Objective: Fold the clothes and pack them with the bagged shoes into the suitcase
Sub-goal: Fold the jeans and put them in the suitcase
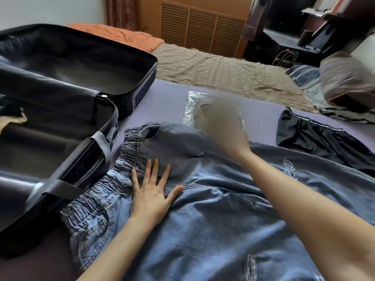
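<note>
left hand (151, 191) flat on jeans (213, 216); right hand (227, 126) blurred

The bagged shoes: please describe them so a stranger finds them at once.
Start at the open black suitcase on the left. Right of it, on the purple mat beyond the jeans, lies a clear bag. It alone is shiny plastic; its neighbours are cloth.

No word, brand or number can be read here. The only lettering is a line of white characters running along the waistband (312, 121) of the black garment (320, 142). That garment lies to the right of the blurred right hand (225, 128), well apart from it, and farther still from the left hand (151, 193) pressed flat on the denim (213, 220). The characters are too small and smeared to spell out.
</note>
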`<state>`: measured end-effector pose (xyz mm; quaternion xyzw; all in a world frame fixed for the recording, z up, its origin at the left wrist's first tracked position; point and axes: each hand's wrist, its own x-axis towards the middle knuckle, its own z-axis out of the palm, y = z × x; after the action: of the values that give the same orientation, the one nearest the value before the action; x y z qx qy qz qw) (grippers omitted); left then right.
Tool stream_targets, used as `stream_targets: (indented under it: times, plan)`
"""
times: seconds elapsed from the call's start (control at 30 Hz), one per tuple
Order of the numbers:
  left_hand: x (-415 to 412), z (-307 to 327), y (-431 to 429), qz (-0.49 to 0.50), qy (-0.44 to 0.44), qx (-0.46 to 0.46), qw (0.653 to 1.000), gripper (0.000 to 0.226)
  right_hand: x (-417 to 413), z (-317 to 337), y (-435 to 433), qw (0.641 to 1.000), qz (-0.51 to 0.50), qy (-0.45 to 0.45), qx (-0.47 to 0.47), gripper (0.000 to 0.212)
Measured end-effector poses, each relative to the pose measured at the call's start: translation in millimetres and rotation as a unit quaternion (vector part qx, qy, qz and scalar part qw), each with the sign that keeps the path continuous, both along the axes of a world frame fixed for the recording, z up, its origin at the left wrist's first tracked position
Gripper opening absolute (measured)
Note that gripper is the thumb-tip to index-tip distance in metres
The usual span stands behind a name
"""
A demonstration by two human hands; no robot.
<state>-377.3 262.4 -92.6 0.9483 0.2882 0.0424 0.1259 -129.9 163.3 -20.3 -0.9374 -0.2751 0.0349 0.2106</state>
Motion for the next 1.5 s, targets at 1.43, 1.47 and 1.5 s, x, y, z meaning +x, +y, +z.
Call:
stream_targets:
  times: [1.43, 1.47, 1.5]
  plan:
    - [15, 102, 21, 0.282, -0.228, -0.327, 0.873, 0.114, -152, -5, -135, 0.915, 0.344, -0.088, 0.194, 0.018]
    - [15, 105, 19, 0.285, -0.236, -0.309, 0.876, 0.114, -158, -9, -139, 0.913, 0.350, -0.086, 0.191, 0.016]
    - [13, 107, 19, 0.286, -0.249, -0.301, 0.875, 0.114, -163, -14, -143, 0.913, 0.354, -0.087, 0.185, 0.015]
